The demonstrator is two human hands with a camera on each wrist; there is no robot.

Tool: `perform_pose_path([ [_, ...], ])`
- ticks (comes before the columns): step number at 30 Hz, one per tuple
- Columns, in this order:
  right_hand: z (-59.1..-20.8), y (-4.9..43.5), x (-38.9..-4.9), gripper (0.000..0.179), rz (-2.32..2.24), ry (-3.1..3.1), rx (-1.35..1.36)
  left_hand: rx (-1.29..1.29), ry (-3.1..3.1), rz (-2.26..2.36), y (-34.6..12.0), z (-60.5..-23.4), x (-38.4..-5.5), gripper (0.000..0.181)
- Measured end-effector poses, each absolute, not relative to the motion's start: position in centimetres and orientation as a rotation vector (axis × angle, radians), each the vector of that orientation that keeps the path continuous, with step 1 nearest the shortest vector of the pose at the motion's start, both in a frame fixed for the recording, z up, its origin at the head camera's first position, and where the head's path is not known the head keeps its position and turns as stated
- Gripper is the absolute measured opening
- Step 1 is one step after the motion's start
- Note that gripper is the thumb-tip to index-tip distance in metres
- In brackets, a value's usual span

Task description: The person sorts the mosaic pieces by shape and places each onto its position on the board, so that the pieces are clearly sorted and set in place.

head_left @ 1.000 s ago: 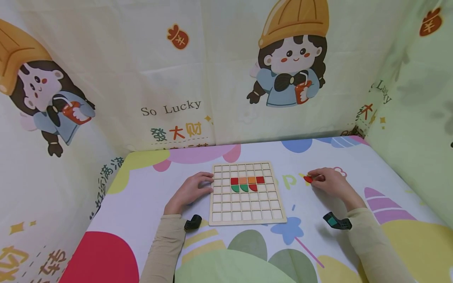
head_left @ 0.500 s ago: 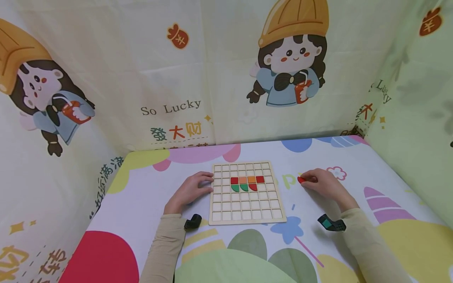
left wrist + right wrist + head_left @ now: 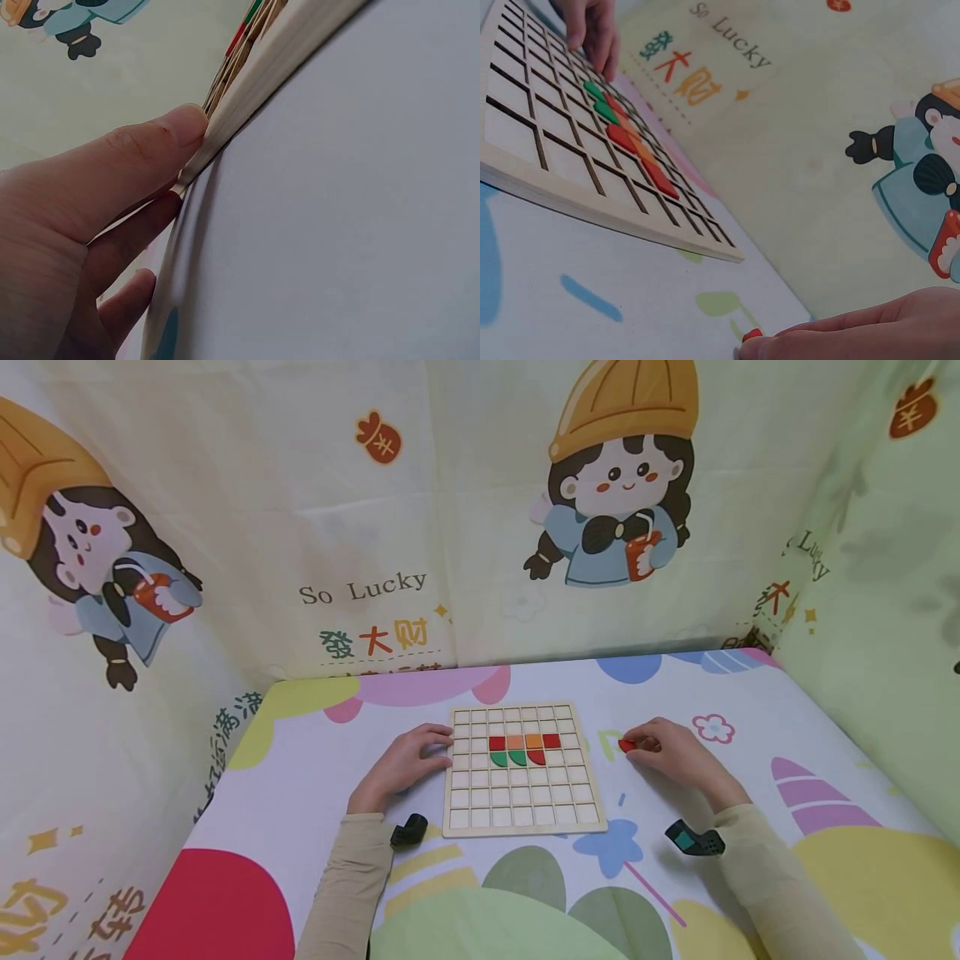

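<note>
A square wooden grid board [image 3: 525, 832] lies on the table. Red and orange square tiles [image 3: 533, 742] fill part of one row, and green and red quarter-round tiles [image 3: 517, 759] sit in the row nearer me. My left hand [image 3: 403, 766] touches the board's left edge; in the left wrist view the thumb [image 3: 184, 124] rests against the rim, the other fingers fairly straight. To the right of the board, my right hand [image 3: 675, 752] pinches a small red piece [image 3: 626, 746] between thumb and fingertips, apart from the board. Fingers cover most of that piece.
A patterned cloth [image 3: 300, 810] with large coloured shapes covers the table. Printed fabric walls [image 3: 480, 527] stand behind it and along both sides. Dark devices are strapped at both wrists, such as the right wrist camera [image 3: 695, 838].
My right hand has moved left toward the board, carrying the red piece. The left hand, the board and the tiles on it have stayed put.
</note>
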State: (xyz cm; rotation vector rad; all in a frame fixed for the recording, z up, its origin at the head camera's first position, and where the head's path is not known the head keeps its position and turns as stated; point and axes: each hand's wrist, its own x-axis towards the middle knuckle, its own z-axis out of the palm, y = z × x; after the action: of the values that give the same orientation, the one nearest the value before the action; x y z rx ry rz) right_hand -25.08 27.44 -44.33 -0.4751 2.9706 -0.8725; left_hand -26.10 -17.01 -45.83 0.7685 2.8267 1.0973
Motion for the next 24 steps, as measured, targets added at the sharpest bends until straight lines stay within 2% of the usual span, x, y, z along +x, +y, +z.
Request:
perform_pose_path([
  [24,-43.86,26.83,-24.71,0.025,-0.905,3.023,-0.558,0.789,2.826,1.111,-17.12,-45.99,-26.15,0.034],
])
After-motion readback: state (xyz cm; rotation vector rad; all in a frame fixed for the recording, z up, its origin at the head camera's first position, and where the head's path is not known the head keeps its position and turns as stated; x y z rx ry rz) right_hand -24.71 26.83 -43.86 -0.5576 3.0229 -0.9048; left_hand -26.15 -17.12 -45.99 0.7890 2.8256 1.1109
